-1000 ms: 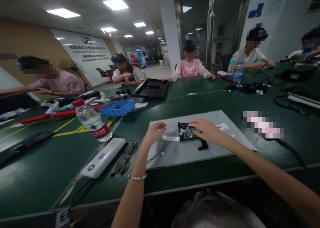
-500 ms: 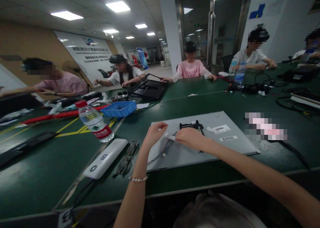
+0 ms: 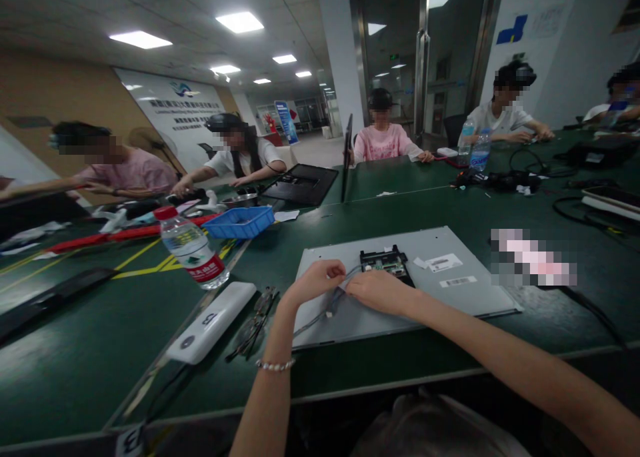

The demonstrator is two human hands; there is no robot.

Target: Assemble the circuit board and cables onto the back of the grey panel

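A flat grey metal panel [image 3: 435, 293], its back facing up, lies on the table before me. A small circuit board in a black bracket [image 3: 395, 265] sits on it, with a grey cable [image 3: 315, 320] running off to the left. Over the panel's left half, my left hand [image 3: 320, 280] has its fingers curled together beside the cable; what they hold is hidden. My right hand [image 3: 380, 291] is closed, its fingertips pinching a small white strip of tape [image 3: 344, 285] at the cable, nearly meeting my left fingertips.
Left of the panel are eyeglasses [image 3: 255, 323], a white power bank [image 3: 215, 323], a water bottle [image 3: 195, 250] and a blue tray [image 3: 240, 222]. A pixelated pink object [image 3: 533, 257] lies to the right. Across the table several people work; one holds a thin dark panel [image 3: 347, 160] upright.
My left hand has lowered towards the cable and my right fingertips. My right hand has shifted slightly down and left, showing more of the circuit board. A person opposite has raised a dark panel upright.
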